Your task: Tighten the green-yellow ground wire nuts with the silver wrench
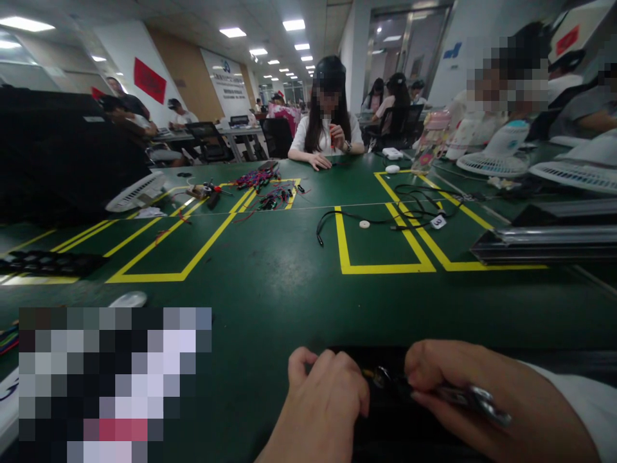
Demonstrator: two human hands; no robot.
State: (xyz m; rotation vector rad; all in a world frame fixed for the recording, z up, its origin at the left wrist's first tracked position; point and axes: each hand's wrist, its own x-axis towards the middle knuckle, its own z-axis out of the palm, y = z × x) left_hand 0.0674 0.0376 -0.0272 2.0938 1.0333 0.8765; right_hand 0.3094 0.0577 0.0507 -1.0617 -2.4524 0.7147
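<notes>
Seemingly unfinished at five o'clock: left hand curled over black part, grip unclear; right hand pinching metal tool.

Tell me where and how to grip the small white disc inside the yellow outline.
Best pinch opposite edges of the disc, coming down from above on the near side: it looks round and lies flat, and the cable runs behind it.

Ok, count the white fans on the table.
3: the left fan, alone on that side; the inner fan and outer fan, side by side at the right. More may be hidden.
</notes>
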